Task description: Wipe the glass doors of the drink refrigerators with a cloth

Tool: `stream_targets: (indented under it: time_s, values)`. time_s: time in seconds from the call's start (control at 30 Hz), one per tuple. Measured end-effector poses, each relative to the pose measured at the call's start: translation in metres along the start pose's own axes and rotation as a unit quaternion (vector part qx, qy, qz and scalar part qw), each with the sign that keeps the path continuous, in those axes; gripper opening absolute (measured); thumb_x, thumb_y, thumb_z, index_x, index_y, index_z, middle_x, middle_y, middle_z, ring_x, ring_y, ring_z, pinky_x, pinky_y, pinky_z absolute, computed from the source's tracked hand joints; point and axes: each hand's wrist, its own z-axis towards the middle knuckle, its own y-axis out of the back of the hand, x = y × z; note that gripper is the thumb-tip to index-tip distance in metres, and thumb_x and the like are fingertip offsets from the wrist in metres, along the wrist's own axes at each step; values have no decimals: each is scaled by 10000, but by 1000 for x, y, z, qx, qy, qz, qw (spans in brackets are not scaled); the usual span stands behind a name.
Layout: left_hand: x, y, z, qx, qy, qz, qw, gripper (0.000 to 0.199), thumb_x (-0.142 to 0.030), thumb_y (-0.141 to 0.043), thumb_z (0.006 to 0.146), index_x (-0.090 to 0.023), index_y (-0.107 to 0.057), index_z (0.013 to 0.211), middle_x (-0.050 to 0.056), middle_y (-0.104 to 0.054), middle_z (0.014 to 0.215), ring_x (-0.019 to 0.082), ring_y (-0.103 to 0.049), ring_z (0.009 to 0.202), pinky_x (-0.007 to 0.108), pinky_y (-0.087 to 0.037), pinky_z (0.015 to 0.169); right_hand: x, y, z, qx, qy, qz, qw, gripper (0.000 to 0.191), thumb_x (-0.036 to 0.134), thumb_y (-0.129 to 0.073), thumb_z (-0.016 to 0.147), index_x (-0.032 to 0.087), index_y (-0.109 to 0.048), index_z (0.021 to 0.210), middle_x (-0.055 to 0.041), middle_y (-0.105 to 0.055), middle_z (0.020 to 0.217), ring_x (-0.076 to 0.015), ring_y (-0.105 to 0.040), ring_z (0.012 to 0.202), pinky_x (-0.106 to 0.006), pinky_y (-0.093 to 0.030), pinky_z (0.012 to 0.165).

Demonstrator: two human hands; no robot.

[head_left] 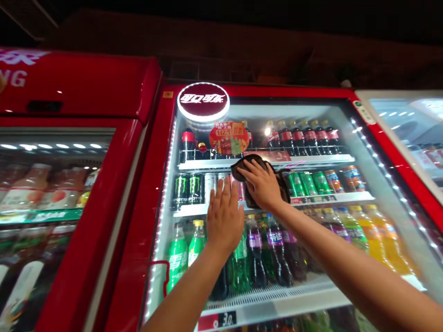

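My right hand (261,182) presses a dark brown cloth (251,196) to the glass door of a lit drinks fridge, over the middle shelf. Its fingers lie over the cloth, which bunches around and below the palm. To its left, my left hand (224,216) is flat with the fingers stretched upward, bare, at or very near the glass; actual contact I cannot tell. Behind the door (277,115) stand cola bottles (308,136) on the top shelf, cans (308,183) on the middle one, and green, purple-labelled and orange bottles (377,230) below.
A round lit sign (203,102) sits at the door's upper left, with a red-orange sticker (229,138) beneath it. Another red fridge (69,92) stands to the left, and a white-lit one (415,124) to the right. A red door handle (165,276) shows at lower left.
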Motion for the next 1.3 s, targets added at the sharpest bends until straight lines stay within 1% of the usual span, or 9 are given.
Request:
stream_targets:
  time_s: [0.13, 0.3, 0.5, 0.6, 0.73, 0.9, 1.07, 1.17, 1.3]
  values:
    - [-8, -17, 5, -4, 3, -23, 1000, 733, -269, -433, 1001, -138, -61, 1620, 147, -227, 1672, 277, -148, 1560, 522, -252, 1264, -37, 5, 25, -7, -34, -2, 999, 439, 301, -382, 1009, 331, -564, 1408, -3, -494, 1547, -253, -404, 1453, -566, -267, 1193]
    - [-7, -28, -2, -21, 3, -46, 999, 820, -287, -462, 995, -169, 59, 1617, 157, -196, 1677, 288, -180, 1552, 538, -244, 1263, -51, 8, -11, -75, -229, -87, 967, 444, 270, -399, 979, 278, -614, 1367, -98, -577, 1443, -300, -495, 1337, -538, -369, 1109]
    - [-5, -29, 0, -29, -8, -68, 997, 841, -273, -473, 990, -177, 83, 1615, 156, -171, 1685, 299, -161, 1556, 541, -239, 1263, -18, 1, -4, -4, -108, -107, 988, 481, 393, -363, 1023, 324, -473, 1487, -32, -418, 1599, -269, -350, 1472, -568, -260, 1185]
    - [-5, -29, 1, -31, -15, -63, 997, 836, -263, -474, 989, -202, 74, 1617, 142, -150, 1691, 303, -160, 1557, 559, -233, 1259, -49, 8, 17, 5, -100, -83, 991, 467, 374, -338, 1031, 346, -476, 1476, 2, -420, 1599, -245, -346, 1477, -549, -271, 1184]
    - [-11, -23, -4, -21, -49, -52, 997, 774, -252, -468, 991, -244, -20, 1622, 106, -185, 1691, 285, -190, 1553, 557, -222, 1262, -96, 22, -2, -63, -218, -79, 971, 469, 375, -373, 1007, 298, -530, 1442, -77, -503, 1528, -298, -426, 1412, -565, -342, 1119]
    - [-42, -26, -1, -8, -48, -31, 998, 652, -303, -462, 998, -201, -213, 1592, 111, -245, 1675, 269, -205, 1553, 524, -244, 1261, -89, 20, -47, -82, -185, -53, 978, 431, 266, -399, 990, 320, -611, 1361, -64, -582, 1445, -283, -491, 1355, -537, -362, 1106]
    - [-90, -43, 16, -5, -55, -20, 998, 593, -358, -447, 1006, -194, -309, 1559, 88, -303, 1656, 253, -216, 1552, 510, -256, 1256, -111, 24, -17, -21, -55, -34, 998, 424, 281, -364, 1028, 347, -576, 1389, 11, -526, 1521, -207, -415, 1442, -470, -315, 1170]
    - [-109, -47, 19, -5, -81, -14, 997, 596, -383, -460, 1003, -203, -319, 1554, 65, -326, 1649, 244, -225, 1550, 516, -247, 1257, -150, 35, -9, -20, -106, -48, 993, 443, 326, -335, 1038, 323, -529, 1436, 3, -487, 1554, -219, -382, 1466, -498, -308, 1178]
    - [-121, -48, 14, 2, -92, 1, 996, 595, -409, -478, 995, -215, -342, 1542, 54, -345, 1641, 258, -261, 1537, 533, -261, 1243, -172, 43, -48, -42, -229, -103, 967, 518, 494, -304, 1036, 311, -448, 1499, -45, -420, 1598, -300, -332, 1487, -645, -289, 1146]
